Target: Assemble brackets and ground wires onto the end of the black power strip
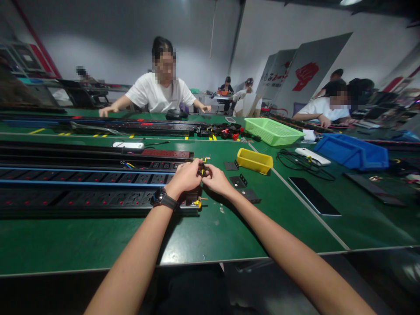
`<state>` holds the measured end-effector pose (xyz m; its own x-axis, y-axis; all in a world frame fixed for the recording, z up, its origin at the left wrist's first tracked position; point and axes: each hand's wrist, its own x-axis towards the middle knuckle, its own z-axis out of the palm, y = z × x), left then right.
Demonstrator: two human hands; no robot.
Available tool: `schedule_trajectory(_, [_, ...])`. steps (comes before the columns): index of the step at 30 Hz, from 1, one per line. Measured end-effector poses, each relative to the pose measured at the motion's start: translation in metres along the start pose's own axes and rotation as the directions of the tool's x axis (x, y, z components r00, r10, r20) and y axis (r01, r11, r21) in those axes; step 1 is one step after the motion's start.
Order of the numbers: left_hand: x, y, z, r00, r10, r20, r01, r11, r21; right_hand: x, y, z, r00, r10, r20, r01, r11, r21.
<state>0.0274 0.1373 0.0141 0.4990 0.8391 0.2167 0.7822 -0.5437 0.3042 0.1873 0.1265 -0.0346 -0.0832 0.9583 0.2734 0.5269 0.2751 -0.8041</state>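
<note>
A: Where do we find the hands?
B: We see them meeting at the right end of the blue-edged socket strip [98, 177]. The right hand [216, 179] pinches a small dark piece with a yellow bit [203, 171] between thumb and curled forefinger.
A: And the left hand [186, 176]?
B: We see it arched over the strip's end, its fingertips bunched against the same piece; we cannot tell whether they grip it or only steady it. A dark watch [160, 197] circles that wrist.
A: Can we make out the piece itself?
B: Hardly; our fingers cover most of it.
A: What lies around it?
B: Nearer us runs a black socket strip [98, 197] dotted with red, with a yellow fitting [198, 203] at its right end. Behind the blue-edged one, we spot coloured wires [127, 165] and a dark red strip [167, 154].
A: And to the right?
B: Black brackets [236, 181] lie on the green table [229, 245], just beside the right hand. Past them we have a yellow bin [254, 164], then a light green basket [278, 139] farther back. A dark flat panel [313, 195], a white device [313, 156] near a coiled black cable [292, 162], and a blue bin [348, 153] sit farther right.
A: Who faces us?
B: A co-worker in a white T-shirt [160, 94], arms spread wide behind the far strips [144, 126].
</note>
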Motion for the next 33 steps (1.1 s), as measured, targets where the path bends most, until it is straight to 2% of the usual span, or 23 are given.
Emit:
schedule_trajectory(8, [-0.001,-0.001,0.001,1.0,-0.003,-0.03,0.001,0.996,-0.084,0.0,0.006,0.007,0.994,0.099,-0.052,-0.092,0.988,0.124])
schedule_trajectory(11, [-0.001,-0.003,0.003,0.998,-0.02,-0.059,0.011,0.989,-0.149,0.001,0.009,0.009,0.992,0.103,-0.08,-0.092,0.987,0.129])
schedule_trajectory(15, [0.001,-0.007,0.004,0.991,-0.073,-0.112,0.043,0.967,-0.25,0.001,0.01,0.008,0.994,0.091,-0.055,-0.081,0.984,0.158])
schedule_trajectory(18, [0.004,-0.008,0.001,0.971,-0.15,-0.187,0.086,0.945,-0.316,0.001,0.01,0.007,0.995,0.086,-0.052,-0.077,0.984,0.16])
schedule_trajectory(22, [0.004,-0.009,-0.006,0.919,-0.266,-0.289,0.141,0.91,-0.389,0.001,0.008,0.008,0.992,0.097,-0.075,-0.087,0.988,0.13])
schedule_trajectory(26, [0.002,-0.008,-0.011,0.878,-0.346,-0.332,0.183,0.881,-0.436,0.0,0.007,0.007,0.991,0.107,-0.079,-0.098,0.989,0.109])
schedule_trajectory(33, [0.001,-0.007,-0.012,0.869,-0.367,-0.333,0.187,0.865,-0.465,0.0,0.006,0.005,0.99,0.112,-0.08,-0.103,0.988,0.112])
